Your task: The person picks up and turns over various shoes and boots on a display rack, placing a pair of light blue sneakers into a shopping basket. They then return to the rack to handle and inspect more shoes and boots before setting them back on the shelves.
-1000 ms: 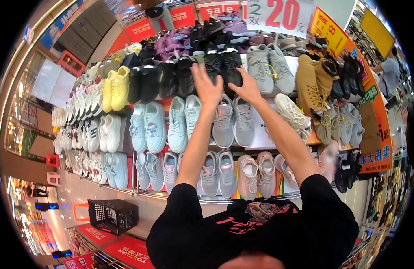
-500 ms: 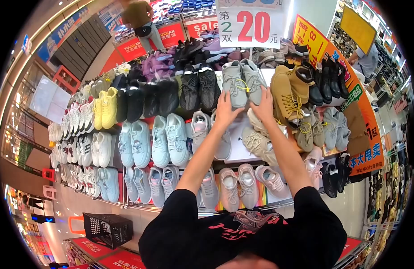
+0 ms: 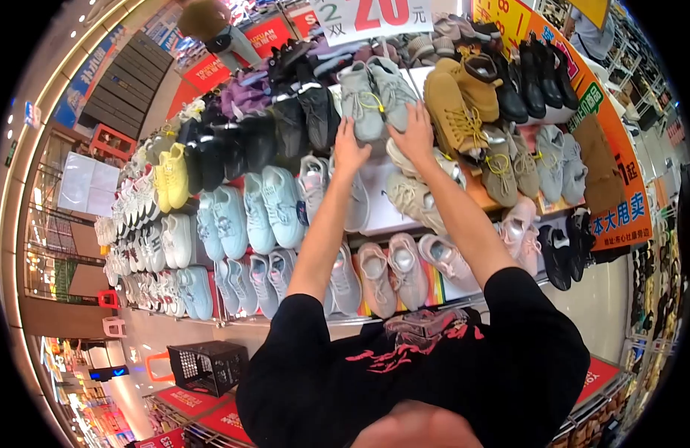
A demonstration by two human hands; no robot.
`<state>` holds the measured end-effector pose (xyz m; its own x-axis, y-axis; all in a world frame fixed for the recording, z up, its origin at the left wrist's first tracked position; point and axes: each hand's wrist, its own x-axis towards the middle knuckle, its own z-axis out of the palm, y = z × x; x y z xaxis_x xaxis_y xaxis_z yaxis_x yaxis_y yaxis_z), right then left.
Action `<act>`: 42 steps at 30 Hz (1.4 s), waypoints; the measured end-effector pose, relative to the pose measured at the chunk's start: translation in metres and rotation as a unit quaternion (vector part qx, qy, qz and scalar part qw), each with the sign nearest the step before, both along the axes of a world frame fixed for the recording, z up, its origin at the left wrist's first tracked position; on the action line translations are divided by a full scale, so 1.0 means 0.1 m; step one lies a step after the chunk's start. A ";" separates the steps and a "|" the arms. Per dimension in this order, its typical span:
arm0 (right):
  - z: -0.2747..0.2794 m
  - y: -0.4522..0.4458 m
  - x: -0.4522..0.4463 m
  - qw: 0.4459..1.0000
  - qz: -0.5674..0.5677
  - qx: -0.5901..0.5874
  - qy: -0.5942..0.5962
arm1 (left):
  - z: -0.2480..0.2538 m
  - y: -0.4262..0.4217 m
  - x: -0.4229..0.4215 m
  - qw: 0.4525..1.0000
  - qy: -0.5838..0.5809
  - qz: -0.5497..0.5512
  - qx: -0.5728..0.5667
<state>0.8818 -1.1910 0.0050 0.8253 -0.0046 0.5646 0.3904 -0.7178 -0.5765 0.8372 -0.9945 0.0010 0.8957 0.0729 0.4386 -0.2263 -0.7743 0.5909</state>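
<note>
- both hands up on the shoe rack, arms stretched out, one hand at each side of a pair of grey shoes (image 3: 362, 104) tied with a yellow tag (image 3: 372, 103)
- those grey shoes are up on the top row, toes facing the person, tan boots (image 3: 457, 95) just to the right and black shoes (image 3: 316, 113) just to the left
- left hand (image 3: 352, 151): fingers close together and pointing up along the outer side of the left shoe, thumb sticking out below the toe, can't tell if it's really pressing on anything
- right hand (image 3: 414, 136): fingers a bit spread against the outer side of the right shoe, thumb out toward the toe, not pinching the tag, can't tell how firm the touch is
- under the right wrist there's a beige pair (image 3: 412, 200) lying at an angle beside a white box (image 3: 390, 216)
- row below on the left has light blue shoes (image 3: 274, 205), bottom row has pink shoes (image 3: 404, 272), and a yellow pair (image 3: 171, 178) sits further left up top
- price sign (image 3: 375, 21) stands behind the grey pair, with a big red 20 on it
- black basket (image 3: 210, 367) on the floor, lower left
</note>
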 end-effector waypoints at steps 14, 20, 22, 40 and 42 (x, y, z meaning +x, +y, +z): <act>-0.38 -1.55 -2.34 0.990 0.013 0.104 0.099 | -0.48 -1.12 -1.07 0.989 0.006 0.019 -0.146; -0.52 -1.33 -2.58 0.889 0.093 0.312 0.322 | -0.46 -0.98 -0.16 0.946 0.209 0.113 -0.222; -0.91 -1.25 -2.31 0.861 0.103 0.370 0.334 | -0.54 -1.00 -0.15 0.929 0.200 0.121 -0.287; -0.41 -1.48 -1.26 0.831 0.210 0.334 0.391 | -0.28 -0.86 -2.21 0.671 0.165 0.086 -0.718; -0.29 -1.24 -1.04 0.817 0.174 0.428 0.346 | -0.53 -0.99 -2.18 0.575 0.191 0.044 -0.795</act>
